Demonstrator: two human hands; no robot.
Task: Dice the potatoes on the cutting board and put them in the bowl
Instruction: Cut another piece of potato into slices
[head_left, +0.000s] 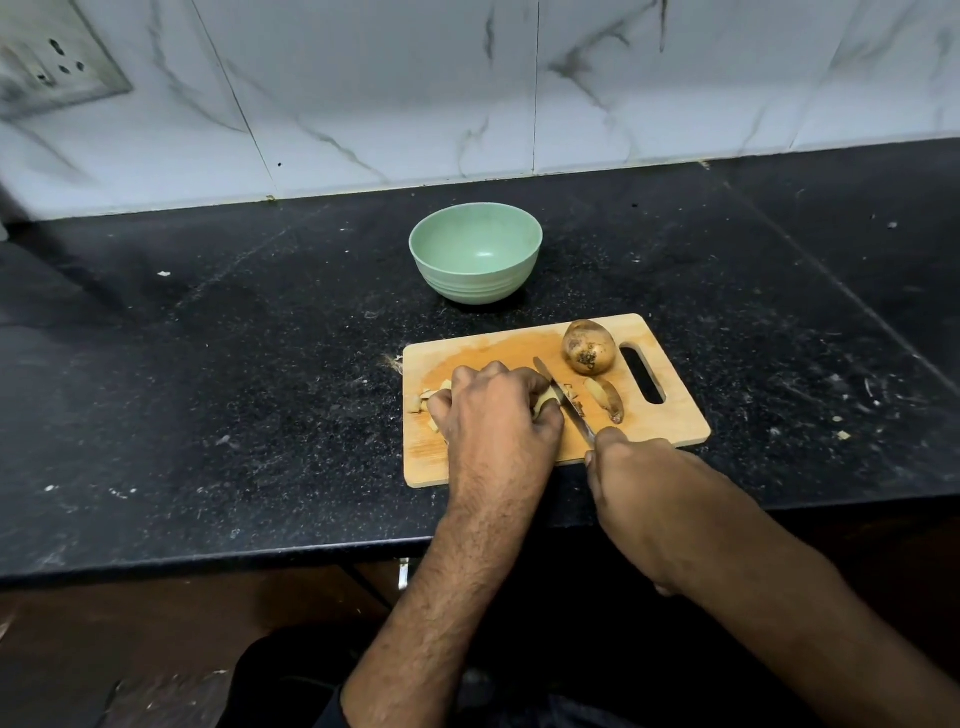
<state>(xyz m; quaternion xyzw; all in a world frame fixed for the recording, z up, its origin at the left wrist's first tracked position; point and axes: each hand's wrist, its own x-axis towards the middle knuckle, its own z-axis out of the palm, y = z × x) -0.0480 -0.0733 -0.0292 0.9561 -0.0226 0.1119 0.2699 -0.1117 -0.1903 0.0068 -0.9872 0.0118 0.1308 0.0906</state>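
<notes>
A: Head view, from the left: what lies at the cutting board's (524, 467) left edge?

B: A few cut potato pieces (422, 401). Beside them the left hand (493, 410) has its fingers curled down over the potato being cut (546, 401), clamping it to the board.

A: And the knife (561, 397)?

B: Its blade is just right of those fingers, touching the held potato and slanting toward the board's near edge. The right hand (636, 486) is at that near edge with its fingers wrapped round the handle, which it hides.

A: Further right?

B: A long potato wedge (605, 397) lies flat in the middle of the board, and a whole unpeeled potato (588, 347) sits by the far right corner, next to the handle slot.

A: The bowl (475, 252)?

B: Green, upright on the black counter (234, 364), just beyond the board's far edge, with nothing in it.
</notes>
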